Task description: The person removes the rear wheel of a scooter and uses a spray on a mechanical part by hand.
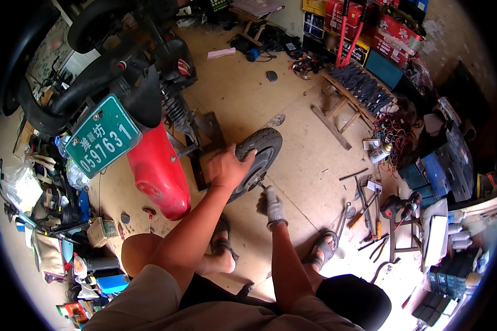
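A small wheel (269,148) with a black tyre stands upright on the floor in front of me, beside the scooter's rear end. My bare left hand (230,166) lies over the tyre's near top edge, its fingers curled round it. On the wheel's right side a thin axle end (260,185) juts from the hub. My right hand (271,206), in a grey glove, is closed right at that axle end; what its fingers hold is hidden. Left of the wheel are the scooter's red rear fender (159,171), a shock absorber (176,107) and a green licence plate (103,135).
Wrenches, a hammer and pliers (378,251) lie on the floor at right, near a small stool (406,237) with power drills. A wooden rack (345,110), tangled wires (398,132) and a spray can (380,153) stand farther back. Clutter and a clear plastic bag (23,187) line the left.
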`<action>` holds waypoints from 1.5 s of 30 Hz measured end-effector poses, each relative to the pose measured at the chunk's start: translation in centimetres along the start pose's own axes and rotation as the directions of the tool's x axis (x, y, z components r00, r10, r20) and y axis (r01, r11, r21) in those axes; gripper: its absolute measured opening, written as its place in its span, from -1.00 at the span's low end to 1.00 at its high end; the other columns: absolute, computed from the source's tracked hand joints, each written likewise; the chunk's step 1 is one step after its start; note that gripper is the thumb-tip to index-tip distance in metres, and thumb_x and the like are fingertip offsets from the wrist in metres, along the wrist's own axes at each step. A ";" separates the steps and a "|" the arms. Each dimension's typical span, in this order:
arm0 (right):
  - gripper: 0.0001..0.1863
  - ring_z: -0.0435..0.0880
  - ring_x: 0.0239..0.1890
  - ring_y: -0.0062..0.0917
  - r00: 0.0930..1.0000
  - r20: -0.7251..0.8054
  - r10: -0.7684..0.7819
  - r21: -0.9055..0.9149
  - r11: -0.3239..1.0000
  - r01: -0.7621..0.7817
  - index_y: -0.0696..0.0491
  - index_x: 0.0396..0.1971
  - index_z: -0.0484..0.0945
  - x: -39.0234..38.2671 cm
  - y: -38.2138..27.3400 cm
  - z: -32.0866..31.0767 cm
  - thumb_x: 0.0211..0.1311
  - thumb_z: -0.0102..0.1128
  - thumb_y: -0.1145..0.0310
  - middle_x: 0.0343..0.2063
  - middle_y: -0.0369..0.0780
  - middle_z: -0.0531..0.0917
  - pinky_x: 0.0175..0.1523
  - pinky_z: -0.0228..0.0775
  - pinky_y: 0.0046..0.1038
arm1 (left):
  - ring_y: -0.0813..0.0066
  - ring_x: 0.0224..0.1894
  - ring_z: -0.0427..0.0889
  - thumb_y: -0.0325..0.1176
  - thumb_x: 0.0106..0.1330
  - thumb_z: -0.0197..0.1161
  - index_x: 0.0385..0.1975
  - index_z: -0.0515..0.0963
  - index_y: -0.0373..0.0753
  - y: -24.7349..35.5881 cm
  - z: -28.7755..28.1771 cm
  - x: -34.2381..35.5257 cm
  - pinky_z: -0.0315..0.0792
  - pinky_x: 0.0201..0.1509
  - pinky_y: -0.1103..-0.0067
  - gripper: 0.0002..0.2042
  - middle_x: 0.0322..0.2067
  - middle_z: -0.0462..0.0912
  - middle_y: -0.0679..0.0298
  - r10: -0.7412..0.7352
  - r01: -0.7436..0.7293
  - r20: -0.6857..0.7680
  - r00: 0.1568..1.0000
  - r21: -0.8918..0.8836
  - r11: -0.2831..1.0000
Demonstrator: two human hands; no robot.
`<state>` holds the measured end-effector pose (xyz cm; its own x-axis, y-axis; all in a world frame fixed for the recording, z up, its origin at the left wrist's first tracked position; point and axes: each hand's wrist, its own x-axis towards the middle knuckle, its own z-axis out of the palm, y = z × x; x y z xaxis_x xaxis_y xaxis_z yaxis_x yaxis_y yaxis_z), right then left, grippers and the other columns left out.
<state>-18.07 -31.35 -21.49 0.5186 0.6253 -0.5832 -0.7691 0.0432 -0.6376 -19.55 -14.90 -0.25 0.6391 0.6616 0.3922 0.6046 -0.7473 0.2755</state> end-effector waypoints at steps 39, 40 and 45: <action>-0.34 0.63 -0.25 -0.27 0.996 -0.035 -0.082 0.232 0.969 0.088 0.09 -0.05 0.66 5.9 1.4 -3.8 0.62 -0.01 -0.29 -0.24 -0.17 0.70 -0.06 0.54 -0.13 | -0.17 -0.30 0.79 0.26 0.26 0.42 -0.20 0.74 -0.23 -0.9 0.3 -0.5 0.63 -0.21 0.08 -0.44 -0.38 0.79 -0.05 -0.003 0.004 -0.023 1.000 0.038 0.999; -0.33 0.67 -0.20 -0.24 0.957 0.021 -0.288 0.240 0.931 0.275 0.11 -0.03 0.66 7.6 2.9 -5.4 0.61 -0.01 -0.29 -0.18 -0.14 0.72 0.00 0.56 -0.12 | -0.17 -0.30 0.79 0.26 0.26 0.42 -0.20 0.74 -0.23 -0.5 0.4 -0.1 0.63 -0.21 0.08 -0.44 -0.38 0.80 -0.05 0.007 -0.006 -0.026 1.000 0.024 1.000; -0.60 0.59 -0.19 -0.39 0.978 -0.208 -0.001 0.330 0.941 0.071 -0.05 -0.35 0.54 1.7 -4.7 -1.8 0.62 0.05 -0.03 -0.33 -0.27 0.59 -0.06 0.37 -0.24 | -0.16 -0.30 0.79 0.26 0.26 0.42 -0.22 0.74 -0.22 -1.4 0.0 -0.8 0.63 -0.22 0.09 -0.45 -0.38 0.80 -0.03 -0.010 0.011 -0.035 0.999 0.028 1.000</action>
<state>-12.89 -31.88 -20.35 0.5857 0.4494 -0.6745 -0.8103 0.3423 -0.4757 -20.85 -14.41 -0.97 0.6158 0.6667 0.4199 0.6250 -0.7379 0.2549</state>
